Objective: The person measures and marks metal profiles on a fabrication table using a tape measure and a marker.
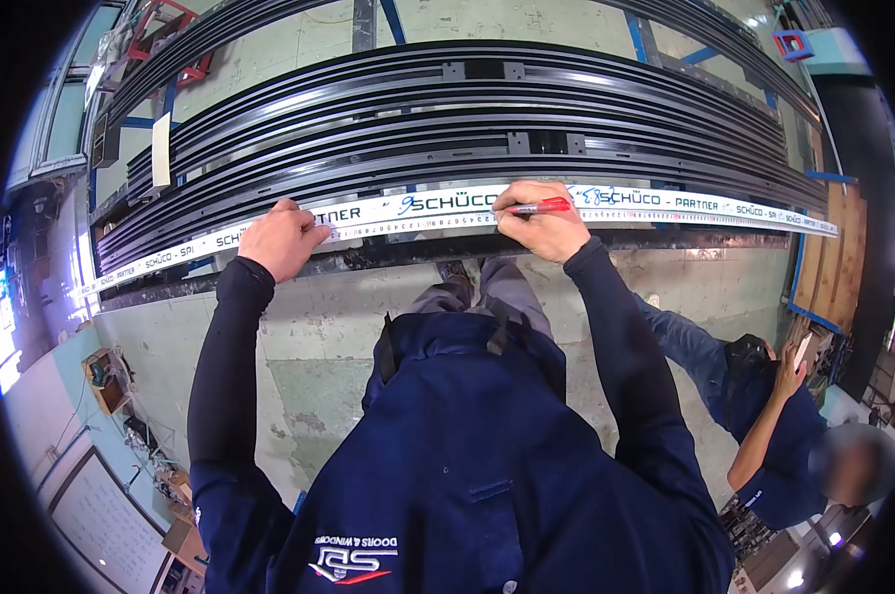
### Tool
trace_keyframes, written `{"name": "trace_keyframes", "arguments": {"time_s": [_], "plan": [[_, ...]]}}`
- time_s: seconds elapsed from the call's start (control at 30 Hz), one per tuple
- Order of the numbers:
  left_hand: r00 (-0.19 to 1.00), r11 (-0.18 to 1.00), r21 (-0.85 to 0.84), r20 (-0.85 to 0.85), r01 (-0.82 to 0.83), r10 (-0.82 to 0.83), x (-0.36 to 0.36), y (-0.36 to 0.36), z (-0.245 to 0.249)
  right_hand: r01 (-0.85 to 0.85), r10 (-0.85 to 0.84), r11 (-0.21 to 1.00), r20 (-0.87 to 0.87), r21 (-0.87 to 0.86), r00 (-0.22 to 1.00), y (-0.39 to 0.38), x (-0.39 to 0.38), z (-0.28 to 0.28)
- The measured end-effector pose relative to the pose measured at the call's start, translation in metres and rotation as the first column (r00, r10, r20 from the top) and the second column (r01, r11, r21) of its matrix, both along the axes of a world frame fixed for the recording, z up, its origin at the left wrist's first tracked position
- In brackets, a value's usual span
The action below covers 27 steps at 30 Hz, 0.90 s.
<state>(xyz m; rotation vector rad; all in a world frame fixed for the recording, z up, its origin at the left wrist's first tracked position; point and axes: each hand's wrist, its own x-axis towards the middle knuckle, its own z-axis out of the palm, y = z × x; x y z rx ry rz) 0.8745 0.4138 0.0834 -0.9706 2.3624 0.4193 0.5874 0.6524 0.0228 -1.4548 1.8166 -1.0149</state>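
A long profile wrapped in white film with SCHÜCO printing lies across the front of the rack. Along its near edge runs a tape measure blade marked with numbers. My left hand rests at the profile's left part, fingers closed on the blade's edge. In my right hand is a red marker, its tip pointing left at the white film beside the blade. Blue handwriting shows on the film near my right hand. Parts of the blade are hidden under both hands.
Several long black profiles lie behind the white one on the rack. To the right stand wooden boards. A co-worker is at the right, holding a small pale object. A whiteboard is at lower left.
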Motion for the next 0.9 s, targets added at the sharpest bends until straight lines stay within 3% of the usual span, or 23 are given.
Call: {"name": "trace_keyframes", "arguments": {"time_s": [0.83, 0.9], "plan": [[0.999, 1.0, -0.008, -0.04, -0.004, 0.004, 0.0044, -0.0008, -0.0042, 0.028, -0.03, 0.998, 0.032, 0.052, 0.999, -0.0016, 0.003, 0.0059], [0.999, 1.0, -0.002, -0.03, -0.012, 0.012, 0.0035, 0.0, -0.0031, 0.116, -0.116, 0.993, 0.074, -0.004, 0.99, 0.0027, 0.0027, -0.0001]]}}
